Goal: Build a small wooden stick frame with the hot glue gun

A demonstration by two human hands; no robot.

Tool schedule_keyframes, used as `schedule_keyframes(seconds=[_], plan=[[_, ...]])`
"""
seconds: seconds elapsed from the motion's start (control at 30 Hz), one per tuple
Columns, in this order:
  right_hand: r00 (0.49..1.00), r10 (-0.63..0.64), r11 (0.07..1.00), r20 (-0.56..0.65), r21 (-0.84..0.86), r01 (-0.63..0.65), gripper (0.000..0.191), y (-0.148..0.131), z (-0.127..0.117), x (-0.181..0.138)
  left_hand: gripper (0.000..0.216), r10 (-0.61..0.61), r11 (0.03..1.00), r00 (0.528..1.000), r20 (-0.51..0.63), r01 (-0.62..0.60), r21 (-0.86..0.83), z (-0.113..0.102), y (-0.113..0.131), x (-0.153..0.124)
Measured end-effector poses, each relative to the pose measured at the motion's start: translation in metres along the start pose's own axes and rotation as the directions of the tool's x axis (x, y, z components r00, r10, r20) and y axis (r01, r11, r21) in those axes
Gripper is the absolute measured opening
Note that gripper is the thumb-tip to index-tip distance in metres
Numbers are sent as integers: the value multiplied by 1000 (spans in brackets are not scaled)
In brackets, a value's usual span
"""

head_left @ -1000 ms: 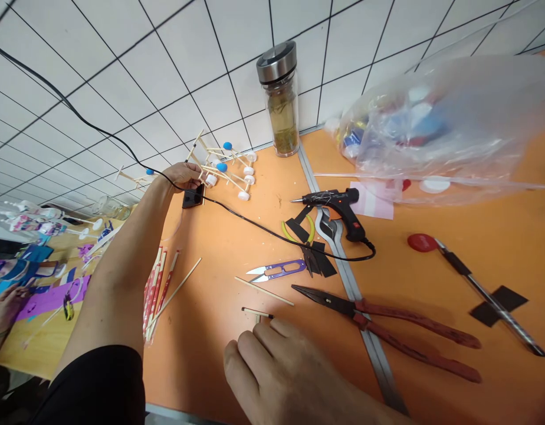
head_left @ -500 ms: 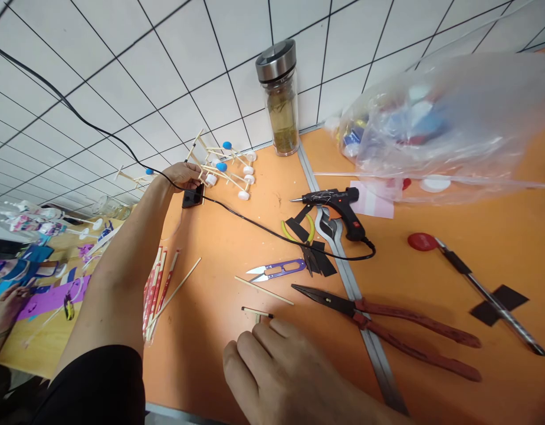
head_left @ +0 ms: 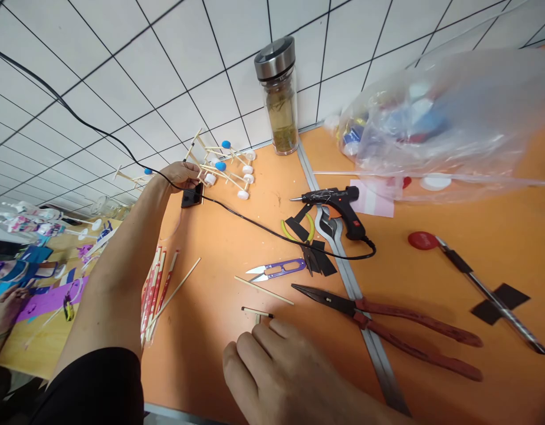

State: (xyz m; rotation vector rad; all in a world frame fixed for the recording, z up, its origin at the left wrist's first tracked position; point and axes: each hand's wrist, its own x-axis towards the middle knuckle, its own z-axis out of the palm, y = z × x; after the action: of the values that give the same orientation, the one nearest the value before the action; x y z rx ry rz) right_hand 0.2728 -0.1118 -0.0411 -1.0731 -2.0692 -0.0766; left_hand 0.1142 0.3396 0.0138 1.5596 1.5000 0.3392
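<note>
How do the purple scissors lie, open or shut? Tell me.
Open: the purple scissors show their two tips spread apart.

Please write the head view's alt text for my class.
A bare left hand stretches over an orange tabletop to pale wooden stick frames with round blue and white caps; the bare right hand is beside a short, black-ended stick.

Blue wheel (head_left: pixel 220 167), white wheel (head_left: pixel 209 179); purple snips (head_left: pixel 279 269); orange tabletop (head_left: pixel 219 236).
</note>
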Motion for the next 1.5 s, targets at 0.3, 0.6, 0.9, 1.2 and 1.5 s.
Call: schedule_keyframes(seconds=[0.3,0.6,0.9,1.2,1.5], plan=[[1000,-2,1000,-7,8,2,11,0,1,-1,40,14,1000,1000,12,-14,5,4,0,1],[1000,-7,1000,-11,4,7,13,-1,0,-1,41,4,1000,1000,-15,-4,18,5,2,-1],[1000,-1,1000,-8,14,1,12,0,1,0,42,25,1000,1000,2,-25,-8,2,-2,1],[1000,-9,1000,29,23,8,12,0,0,-1,39,42,999,999,15,-42,-30,2,-1,2],[1000,-7,1000,22,15,7,12,-1,0,-1,37,30,1000,999,30,-30,-4,3,2,-2]])
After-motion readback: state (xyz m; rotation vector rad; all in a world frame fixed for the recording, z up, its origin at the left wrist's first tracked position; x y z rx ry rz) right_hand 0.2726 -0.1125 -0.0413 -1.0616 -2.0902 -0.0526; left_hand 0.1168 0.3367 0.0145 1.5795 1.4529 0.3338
